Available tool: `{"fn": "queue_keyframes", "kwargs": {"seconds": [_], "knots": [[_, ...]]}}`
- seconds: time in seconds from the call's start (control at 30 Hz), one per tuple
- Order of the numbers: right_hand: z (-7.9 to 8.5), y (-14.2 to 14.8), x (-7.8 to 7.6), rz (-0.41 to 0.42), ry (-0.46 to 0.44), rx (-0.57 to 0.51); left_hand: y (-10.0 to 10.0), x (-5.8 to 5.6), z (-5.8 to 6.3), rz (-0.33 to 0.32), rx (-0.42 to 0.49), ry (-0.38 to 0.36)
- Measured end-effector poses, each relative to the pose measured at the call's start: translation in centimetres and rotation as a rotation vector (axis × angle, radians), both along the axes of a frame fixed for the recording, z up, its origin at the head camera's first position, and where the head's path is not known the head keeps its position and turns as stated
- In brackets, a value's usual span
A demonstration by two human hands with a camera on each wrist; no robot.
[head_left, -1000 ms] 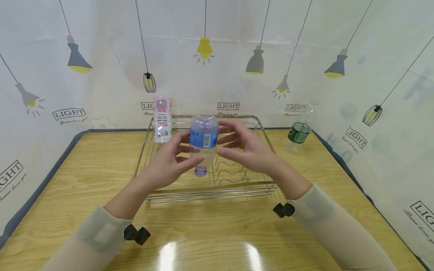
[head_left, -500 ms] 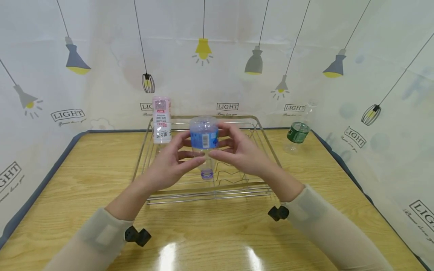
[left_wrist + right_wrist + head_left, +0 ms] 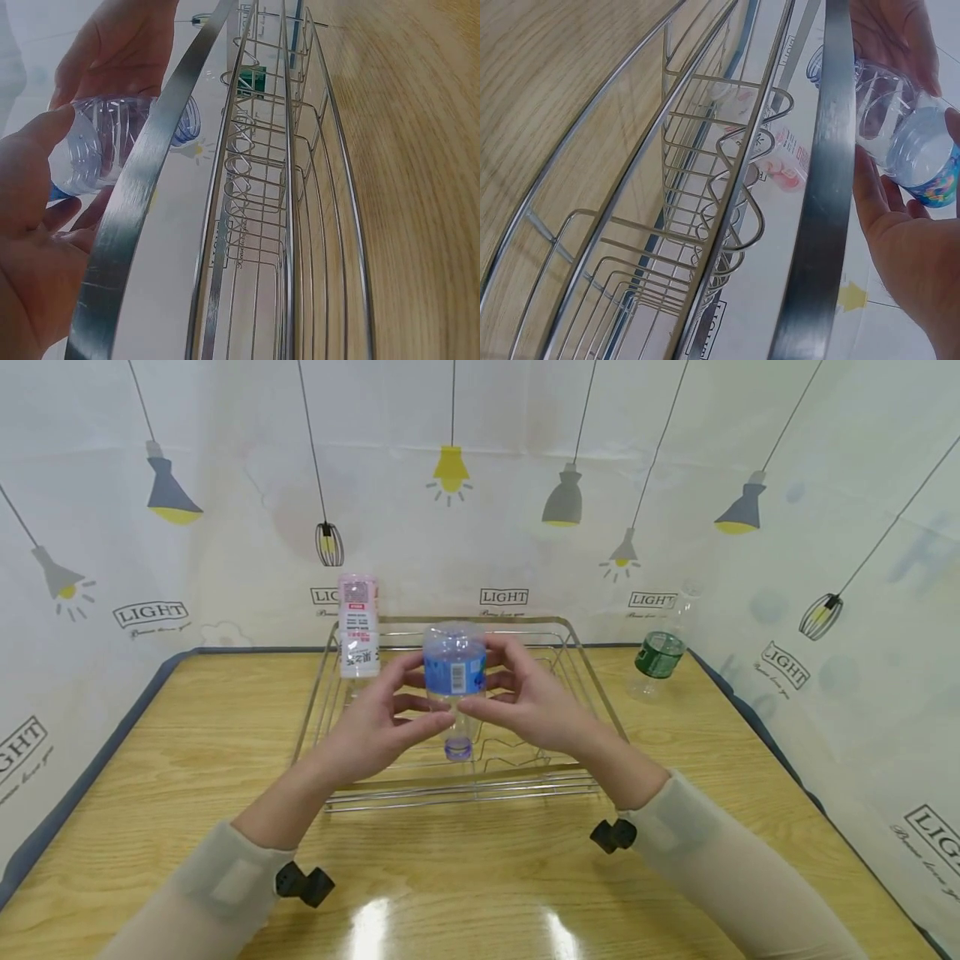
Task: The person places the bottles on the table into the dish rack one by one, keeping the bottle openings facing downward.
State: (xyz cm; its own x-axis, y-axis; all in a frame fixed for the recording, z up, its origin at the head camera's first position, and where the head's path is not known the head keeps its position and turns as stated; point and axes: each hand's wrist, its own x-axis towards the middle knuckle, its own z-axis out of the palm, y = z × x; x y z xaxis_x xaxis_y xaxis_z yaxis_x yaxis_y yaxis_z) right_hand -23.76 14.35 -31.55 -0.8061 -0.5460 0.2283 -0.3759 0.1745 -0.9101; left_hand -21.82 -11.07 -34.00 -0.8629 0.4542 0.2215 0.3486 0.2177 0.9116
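Note:
Neck down over the wire dish rack (image 3: 465,793) hangs a clear plastic bottle (image 3: 456,672) with a blue label and a purplish neck ring. My left hand (image 3: 378,718) holds it from the left, its thumb across the lower body. From the other side, my right hand (image 3: 540,706) grips the same bottle, fingers round the back and thumb in front. In the left wrist view the bottle (image 3: 112,142) and its open mouth show behind the rack's flat rim (image 3: 142,172). The right wrist view shows the bottle (image 3: 907,135) between both hands, its bright label partly covered.
A bottle with a pink and white label (image 3: 358,627) stands upside down at the rack's back left corner. Right of the rack, a clear bottle with a green label (image 3: 660,654) stands upright on the wooden table (image 3: 465,877). A patterned cloth (image 3: 510,543) hangs behind.
The bottle's neck has swung right, so it now points straighter down, and the bottle sits slightly lower. My right hand has come in leftward, its thumb now over the bottle's front.

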Motion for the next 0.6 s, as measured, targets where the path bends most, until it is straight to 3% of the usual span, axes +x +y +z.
{"fn": "queue_keyframes", "kwargs": {"seconds": [0.27, 0.6], "knots": [[0.6, 0.2, -0.1, -0.021, 0.030, -0.019, -1.5, 0.4, 0.1, 0.012, -0.027, 0.019], [2.1, 1.2, -1.2, -0.069, 0.075, -0.011, -6.0, 1.9, 0.0, 0.102, -0.179, 0.073]]}}
